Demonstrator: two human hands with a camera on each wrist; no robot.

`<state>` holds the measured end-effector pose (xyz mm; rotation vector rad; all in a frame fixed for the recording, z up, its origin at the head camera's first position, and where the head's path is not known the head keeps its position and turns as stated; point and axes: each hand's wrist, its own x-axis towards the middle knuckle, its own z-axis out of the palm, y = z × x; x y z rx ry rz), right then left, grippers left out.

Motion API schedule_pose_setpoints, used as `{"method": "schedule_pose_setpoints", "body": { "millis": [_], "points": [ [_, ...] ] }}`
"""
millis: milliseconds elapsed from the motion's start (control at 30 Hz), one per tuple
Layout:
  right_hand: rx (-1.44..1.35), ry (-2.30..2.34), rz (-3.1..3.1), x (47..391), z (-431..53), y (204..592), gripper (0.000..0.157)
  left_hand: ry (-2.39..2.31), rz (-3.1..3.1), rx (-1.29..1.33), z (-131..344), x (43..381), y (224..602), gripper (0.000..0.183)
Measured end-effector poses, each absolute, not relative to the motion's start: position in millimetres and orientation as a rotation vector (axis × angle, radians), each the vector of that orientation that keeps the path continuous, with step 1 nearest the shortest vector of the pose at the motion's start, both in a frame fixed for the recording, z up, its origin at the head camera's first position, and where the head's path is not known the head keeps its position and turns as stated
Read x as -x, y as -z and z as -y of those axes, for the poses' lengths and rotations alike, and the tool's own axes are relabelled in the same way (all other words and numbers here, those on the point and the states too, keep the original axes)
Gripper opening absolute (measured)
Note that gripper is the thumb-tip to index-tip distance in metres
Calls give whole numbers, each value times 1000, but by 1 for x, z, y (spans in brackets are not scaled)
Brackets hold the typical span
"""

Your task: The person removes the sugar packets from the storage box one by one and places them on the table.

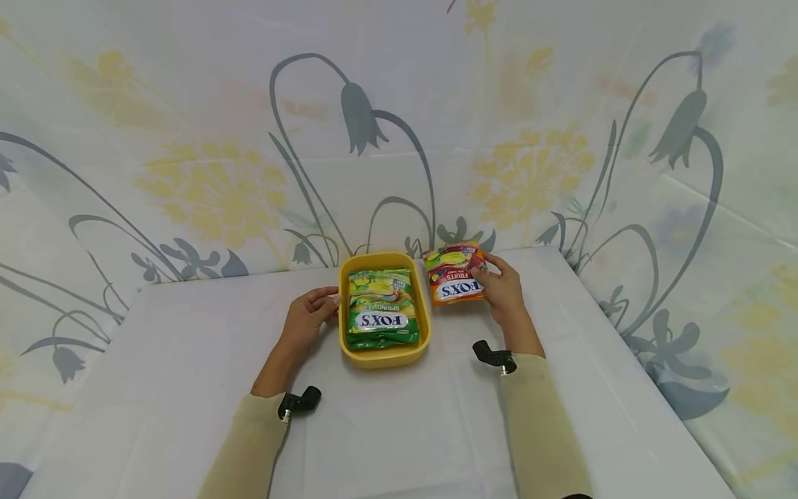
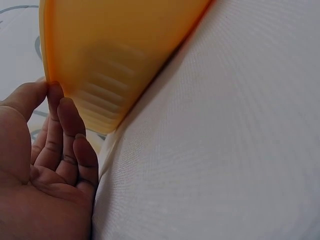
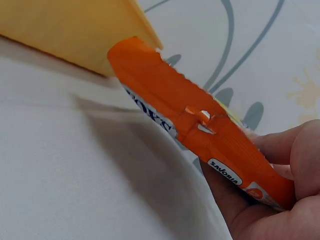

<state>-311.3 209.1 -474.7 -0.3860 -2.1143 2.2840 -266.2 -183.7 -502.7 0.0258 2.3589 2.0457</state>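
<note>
A yellow plastic tub [image 1: 384, 359] stands on the white-covered table, with a green Fox's Spring Tea candy bag [image 1: 382, 305] lying in it. My left hand [image 1: 307, 317] pinches the tub's left rim between thumb and index finger; the left wrist view shows the other fingers loosely bent beside the tub wall [image 2: 120, 55]. To the right of the tub, my right hand [image 1: 503, 287] grips an orange and red Fox's Fruits candy bag [image 1: 454, 274] by its right side. In the right wrist view this candy bag [image 3: 200, 125] is tilted above the table, casting a shadow.
White cloth covers the table [image 1: 399, 430]. Behind it and at the sides hangs a pale curtain [image 1: 411, 104] printed with grey and yellow flowers. Small black cameras [image 1: 494, 355] are strapped to both wrists over beige sleeves [image 1: 545, 423].
</note>
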Motion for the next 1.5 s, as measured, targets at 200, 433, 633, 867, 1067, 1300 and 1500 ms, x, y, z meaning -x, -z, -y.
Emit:
{"method": "schedule_pose_setpoints", "body": {
  "millis": [200, 433, 633, 867, 1067, 1300, 1500],
  "points": [
    [370, -2221, 2127, 314, -206, 485, 54, -2046, -2349, -17, 184, 266, 503, 41],
    [403, -2166, 2153, 314, -205, 493, 53, -2038, -2343, -3, 183, 263, 498, 40],
    [417, -2119, 2189, 315, -205, 496, 54, -2057, -2338, -19, 184, 266, 503, 40],
    [397, -1878, 2347, 316, -206, 496, 51, -2018, -2332, -3, 184, 266, 499, 41],
    [301, -1471, 2545, 311, -207, 486, 48, -2001, -2337, -16, 179, 254, 477, 40],
    [182, -1325, 2606, 308, -209, 471, 46, -2017, -2331, -38, 178, 248, 469, 40],
    [137, -1340, 2580, 301, -204, 451, 47, -1999, -2345, -23, 178, 248, 471, 40]
  ]
}}
